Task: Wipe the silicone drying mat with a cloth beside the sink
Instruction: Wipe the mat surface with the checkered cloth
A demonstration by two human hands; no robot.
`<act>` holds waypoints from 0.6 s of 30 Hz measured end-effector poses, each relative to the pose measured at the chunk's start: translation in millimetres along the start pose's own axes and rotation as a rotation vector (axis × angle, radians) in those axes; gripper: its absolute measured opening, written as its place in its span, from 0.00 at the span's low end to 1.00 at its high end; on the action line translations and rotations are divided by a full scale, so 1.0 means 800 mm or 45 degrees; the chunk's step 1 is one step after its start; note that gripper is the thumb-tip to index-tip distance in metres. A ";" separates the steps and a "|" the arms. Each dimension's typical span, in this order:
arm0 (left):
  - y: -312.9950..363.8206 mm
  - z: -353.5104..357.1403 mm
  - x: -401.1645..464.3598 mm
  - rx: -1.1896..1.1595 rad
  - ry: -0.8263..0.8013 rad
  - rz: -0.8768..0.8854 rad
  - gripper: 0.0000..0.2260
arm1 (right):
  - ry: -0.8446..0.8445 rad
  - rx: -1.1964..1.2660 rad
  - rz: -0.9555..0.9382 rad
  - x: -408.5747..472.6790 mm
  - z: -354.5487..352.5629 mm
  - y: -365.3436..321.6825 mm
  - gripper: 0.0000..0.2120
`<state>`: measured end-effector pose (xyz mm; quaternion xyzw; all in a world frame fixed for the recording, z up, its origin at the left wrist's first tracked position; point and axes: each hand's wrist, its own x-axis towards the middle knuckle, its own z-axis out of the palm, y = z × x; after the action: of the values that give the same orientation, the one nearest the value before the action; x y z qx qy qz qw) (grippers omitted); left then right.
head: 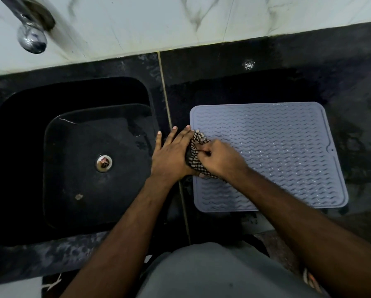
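Observation:
A grey silicone drying mat (283,151) with wavy ridges lies flat on the black counter, right of the sink. A checked black-and-white cloth (194,151) is bunched at the mat's left edge. My right hand (221,160) is closed on the cloth from the right, resting on the mat. My left hand (171,154) lies with fingers spread on the counter strip between sink and mat, its thumb side pressed against the cloth. Most of the cloth is hidden between the two hands.
A black square sink (77,160) with a metal drain (104,163) sits at the left. A chrome tap (30,34) juts from the marble wall at the top left. The dark counter (352,87) extends around the mat.

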<state>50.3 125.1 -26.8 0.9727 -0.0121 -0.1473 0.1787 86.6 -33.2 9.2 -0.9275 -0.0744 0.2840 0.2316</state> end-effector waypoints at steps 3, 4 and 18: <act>0.005 -0.005 0.001 0.032 -0.029 -0.032 0.58 | -0.037 -0.217 -0.094 -0.011 -0.013 0.014 0.18; 0.007 -0.006 0.002 0.032 -0.037 -0.042 0.59 | -0.033 -0.320 -0.144 -0.014 -0.019 0.019 0.18; 0.042 -0.015 0.004 0.056 -0.168 -0.250 0.61 | 0.048 -0.832 -0.370 -0.013 -0.046 0.050 0.25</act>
<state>57.9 97.6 -4.9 0.9611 0.0683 -0.2277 0.1407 99.2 -85.4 22.4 -0.9374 -0.2882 0.1921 -0.0378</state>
